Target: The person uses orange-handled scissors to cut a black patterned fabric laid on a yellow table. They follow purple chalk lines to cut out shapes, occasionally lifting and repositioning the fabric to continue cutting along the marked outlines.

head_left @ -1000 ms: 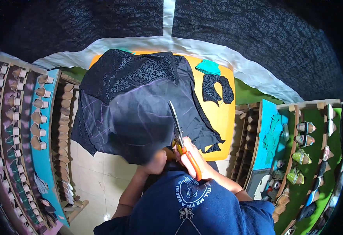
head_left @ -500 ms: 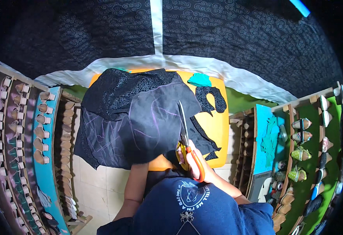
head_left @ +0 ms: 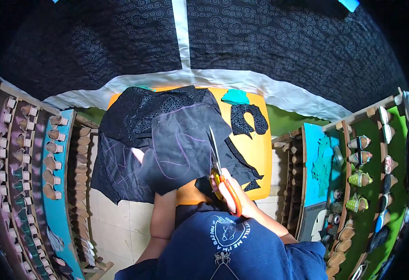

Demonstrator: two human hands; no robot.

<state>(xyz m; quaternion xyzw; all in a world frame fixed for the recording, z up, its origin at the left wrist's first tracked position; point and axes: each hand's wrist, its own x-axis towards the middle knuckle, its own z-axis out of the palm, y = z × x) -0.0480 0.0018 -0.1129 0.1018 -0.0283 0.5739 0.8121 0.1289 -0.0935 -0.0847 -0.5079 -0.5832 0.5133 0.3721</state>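
My right hand (head_left: 228, 186) is closed around a pair of scissors (head_left: 216, 154) with orange and yellow handles. Their blades point away from me, over the right part of a black cloth (head_left: 179, 144) marked with purple lines. Only a small part of my left hand (head_left: 138, 154) shows, at the left side of the lifted cloth. The same cloth drapes over the wrist and hides most of the fingers. Black lacy fabric (head_left: 139, 112) lies bunched at the far left, joined or layered with the plain dark cloth; I cannot tell which.
The yellow table (head_left: 253, 161) carries a curved black lace cutout (head_left: 249, 119), lace scraps (head_left: 252, 185) and folded teal cloth (head_left: 235, 97). Shoe racks stand on both sides, with shoe lasts (head_left: 51, 177) at left and patterned shoes (head_left: 360, 178) at right. Teal strips (head_left: 323, 161) lie on a blue panel.
Part of my left hand now shows at the cloth's left side, where it was hidden before. The cloth's near edge has shifted left and hangs lower over my wrist. The scissors stay in my right hand.
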